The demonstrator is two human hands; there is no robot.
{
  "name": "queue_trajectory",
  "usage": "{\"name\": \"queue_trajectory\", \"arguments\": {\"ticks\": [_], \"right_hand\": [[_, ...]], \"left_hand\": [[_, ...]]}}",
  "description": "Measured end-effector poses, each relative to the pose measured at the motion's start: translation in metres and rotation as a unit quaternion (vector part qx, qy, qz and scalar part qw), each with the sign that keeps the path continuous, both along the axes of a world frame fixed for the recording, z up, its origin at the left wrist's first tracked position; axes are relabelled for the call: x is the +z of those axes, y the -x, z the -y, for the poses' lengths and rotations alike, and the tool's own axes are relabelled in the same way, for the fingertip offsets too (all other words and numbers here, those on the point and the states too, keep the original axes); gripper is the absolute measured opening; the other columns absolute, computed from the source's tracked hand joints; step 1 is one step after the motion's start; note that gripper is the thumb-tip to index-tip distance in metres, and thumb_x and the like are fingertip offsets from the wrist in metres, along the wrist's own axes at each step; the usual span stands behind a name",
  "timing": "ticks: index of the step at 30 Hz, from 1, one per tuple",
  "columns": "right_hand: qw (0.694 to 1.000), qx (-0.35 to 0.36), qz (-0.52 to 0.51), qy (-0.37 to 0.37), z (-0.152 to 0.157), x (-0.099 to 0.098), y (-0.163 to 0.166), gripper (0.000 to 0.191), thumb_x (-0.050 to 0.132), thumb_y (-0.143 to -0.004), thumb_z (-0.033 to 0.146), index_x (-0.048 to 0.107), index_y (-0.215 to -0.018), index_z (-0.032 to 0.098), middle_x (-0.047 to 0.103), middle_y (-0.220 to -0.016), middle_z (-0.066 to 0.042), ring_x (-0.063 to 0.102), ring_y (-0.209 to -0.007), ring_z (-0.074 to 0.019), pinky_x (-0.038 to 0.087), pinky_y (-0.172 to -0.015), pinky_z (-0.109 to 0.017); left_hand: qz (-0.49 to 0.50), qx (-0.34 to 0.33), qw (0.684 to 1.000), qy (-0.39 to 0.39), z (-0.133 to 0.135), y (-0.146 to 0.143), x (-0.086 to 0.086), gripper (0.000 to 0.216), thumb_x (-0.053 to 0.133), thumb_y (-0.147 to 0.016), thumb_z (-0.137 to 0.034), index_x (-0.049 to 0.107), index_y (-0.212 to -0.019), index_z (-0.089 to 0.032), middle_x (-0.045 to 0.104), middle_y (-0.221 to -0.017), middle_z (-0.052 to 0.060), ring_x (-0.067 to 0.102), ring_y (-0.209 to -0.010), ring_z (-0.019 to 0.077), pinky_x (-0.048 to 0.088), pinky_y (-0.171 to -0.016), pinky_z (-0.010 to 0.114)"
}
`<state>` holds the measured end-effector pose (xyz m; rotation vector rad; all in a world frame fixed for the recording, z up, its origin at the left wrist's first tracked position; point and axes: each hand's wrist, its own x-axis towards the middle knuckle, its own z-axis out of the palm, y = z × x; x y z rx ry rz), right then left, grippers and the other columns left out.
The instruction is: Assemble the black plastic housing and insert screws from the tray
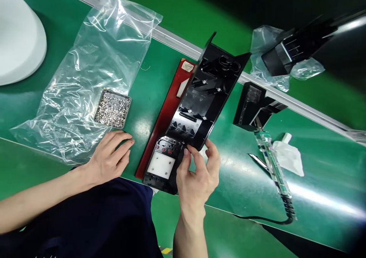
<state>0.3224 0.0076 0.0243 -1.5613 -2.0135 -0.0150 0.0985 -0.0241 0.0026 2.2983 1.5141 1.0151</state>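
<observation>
Gleaming green bench mat [314,181], dark surroundings

Glossy black plastic housing [200,105]; crinkled clear bag [94,67]; screws [112,108] probably metal.

screw tray [112,108] on plastic bag [94,71], left of housing [197,101], screwdriver [273,164] right

The right hand [197,176] pinches the near edge of a long black plastic part [200,101] that lies on a red holder [162,116] on the green bench [314,166]. The left hand [110,157] rests flat, fingers spread, just below a small tray of tiny silver screws [112,108]. The tray sits on a clear plastic bag [94,71]. A screwdriver with a black cord [273,166] lies off to the right.
</observation>
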Motion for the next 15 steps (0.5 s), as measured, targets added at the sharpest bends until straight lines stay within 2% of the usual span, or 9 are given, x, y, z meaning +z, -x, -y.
{"name": "queue_trajectory", "arguments": {"ticks": [5, 10, 12, 15], "right_hand": [[1.000, 0.020, 0.019, -0.013, -0.001, -0.004, -0.004, 0.022, 0.044, -0.104, 0.013, 0.063, -0.097, 0.007, 0.042, -0.130, -0.019, 0.047, -0.114, -0.0373, 0.049, -0.089, -0.054], [0.999, 0.030, 0.033, -0.016, -0.008, -0.010, -0.005, 0.030, 0.042, -0.107, 0.023, 0.065, -0.096, 0.007, 0.041, -0.132, -0.018, 0.048, -0.112, -0.0426, 0.050, -0.084, -0.058], [0.999, 0.020, 0.031, -0.030, -0.009, -0.008, -0.004, 0.027, 0.043, -0.108, 0.021, 0.064, -0.097, 0.008, 0.042, -0.132, -0.016, 0.049, -0.112, -0.0402, 0.050, -0.086, -0.053], [0.996, 0.006, 0.021, -0.089, -0.007, 0.000, -0.002, 0.016, 0.050, -0.105, 0.015, 0.063, -0.097, 0.010, 0.049, -0.125, -0.014, 0.055, -0.106, -0.0344, 0.052, -0.084, -0.043]], "left_hand": [[0.037, -0.010, 0.999, 0.002, 0.008, 0.000, 0.010, 0.028, 0.059, -0.076, 0.003, 0.058, -0.104, -0.004, 0.060, -0.104, 0.015, 0.056, -0.101, 0.0233, 0.052, -0.082, 0.036], [0.056, 0.026, 0.998, -0.024, 0.006, 0.015, 0.037, 0.029, 0.054, -0.079, 0.003, 0.057, -0.106, -0.008, 0.059, -0.103, 0.014, 0.058, -0.098, 0.0191, 0.053, -0.080, 0.032], [0.019, 0.053, 0.997, -0.050, -0.004, 0.028, 0.047, 0.027, 0.054, -0.079, 0.003, 0.057, -0.104, -0.009, 0.059, -0.101, 0.012, 0.059, -0.095, 0.0170, 0.053, -0.079, 0.030], [-0.074, 0.087, 0.991, -0.065, -0.024, 0.047, 0.053, 0.021, 0.055, -0.082, -0.001, 0.058, -0.102, -0.009, 0.060, -0.098, 0.010, 0.058, -0.091, 0.0143, 0.052, -0.076, 0.027]]}}
